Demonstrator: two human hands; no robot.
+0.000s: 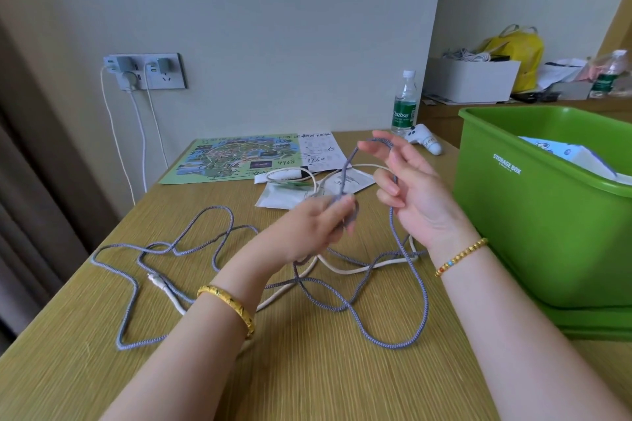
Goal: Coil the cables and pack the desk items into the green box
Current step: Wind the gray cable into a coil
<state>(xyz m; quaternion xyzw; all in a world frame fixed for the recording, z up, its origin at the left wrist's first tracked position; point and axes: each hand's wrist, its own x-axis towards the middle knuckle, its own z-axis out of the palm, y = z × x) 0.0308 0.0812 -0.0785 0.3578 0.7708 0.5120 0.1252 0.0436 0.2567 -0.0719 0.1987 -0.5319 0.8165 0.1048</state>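
Note:
A long grey braided cable (383,297) sprawls in loose loops over the wooden desk (307,369). My left hand (311,229) pinches a part of it above the desk. From there the cable rises and loops over the straight fingers of my right hand (410,188), which is held up palm toward me. A cream cable (345,270) lies tangled under the grey one. The green box (533,215), marked STORAGE BOX, stands at the right and holds white paper items.
A colourful map (232,157), note sheets (319,149), white packets (287,196), a white handheld device (425,142) and a water bottle (405,102) sit at the desk's back. Chargers hang from a wall socket (147,70). A white box and yellow bag stand on the far counter.

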